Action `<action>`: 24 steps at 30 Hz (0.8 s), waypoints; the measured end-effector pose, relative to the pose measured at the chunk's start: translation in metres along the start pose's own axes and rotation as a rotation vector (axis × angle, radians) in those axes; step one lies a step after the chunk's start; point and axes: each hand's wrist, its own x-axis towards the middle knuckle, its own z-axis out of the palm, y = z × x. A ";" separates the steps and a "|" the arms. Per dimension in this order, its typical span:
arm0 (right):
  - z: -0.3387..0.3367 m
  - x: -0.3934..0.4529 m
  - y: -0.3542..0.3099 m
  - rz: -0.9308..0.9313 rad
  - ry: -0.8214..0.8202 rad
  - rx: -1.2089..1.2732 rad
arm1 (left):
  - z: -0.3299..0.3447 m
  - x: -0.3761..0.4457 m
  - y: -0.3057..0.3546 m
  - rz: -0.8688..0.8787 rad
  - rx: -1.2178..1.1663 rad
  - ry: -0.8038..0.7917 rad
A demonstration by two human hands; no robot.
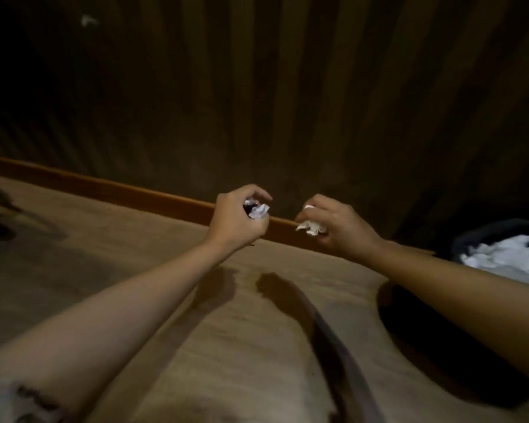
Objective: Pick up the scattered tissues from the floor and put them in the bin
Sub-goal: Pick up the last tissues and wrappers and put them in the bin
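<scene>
Both hands are raised over the floor (257,346), near the skirting board (135,190). Left hand (237,219) is curled shut on a crumpled tissue (258,211); right hand (338,225) is pinched shut on a second crumpled tissue (311,228). Wads appear white, creased, irregular, partly hidden by fingers. Judgement: near weightless, soft, compressible, tears easily; a loose fingertip pinch on the bulk suffices, no squeeze needed. Bin (483,236), dark-rimmed, stands at far right and already holds white tissue. One pale scrap (87,20), far left, may be another tissue; too dim to confirm.
</scene>
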 end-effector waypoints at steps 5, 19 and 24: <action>-0.054 -0.052 0.031 0.263 0.429 0.056 | 0.047 0.035 0.059 -0.071 -0.143 0.011; -0.139 -0.226 0.107 0.990 0.702 -0.085 | 0.271 0.015 0.232 -0.428 -0.830 -0.398; -0.121 -0.271 0.135 1.322 0.172 -0.153 | 0.338 -0.002 0.237 -0.042 -0.281 -0.689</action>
